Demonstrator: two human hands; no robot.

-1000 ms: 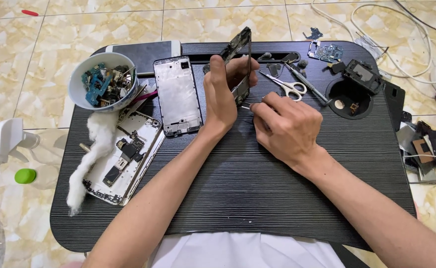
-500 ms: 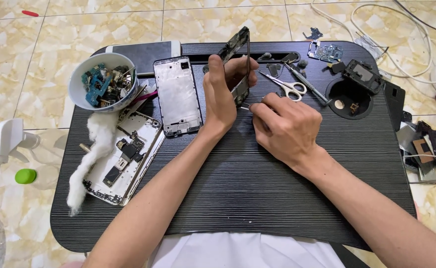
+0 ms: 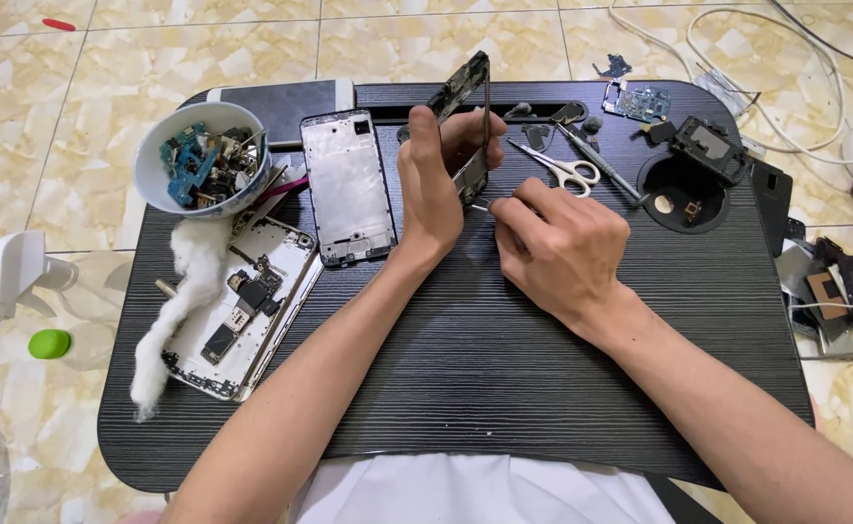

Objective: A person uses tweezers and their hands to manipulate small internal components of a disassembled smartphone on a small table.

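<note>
Two hands work at mid-bench: the left hand is clamped on an opened phone body, held edge-up; the right hand pinches a thin tool at its lower edge. A slip could gouge the board. Left of the grip, a bowl of parts; right, scissors crowd the bench.

Bare forearms, no sleeves or rings on the hands; a white garment, probably a shirt.
</note>
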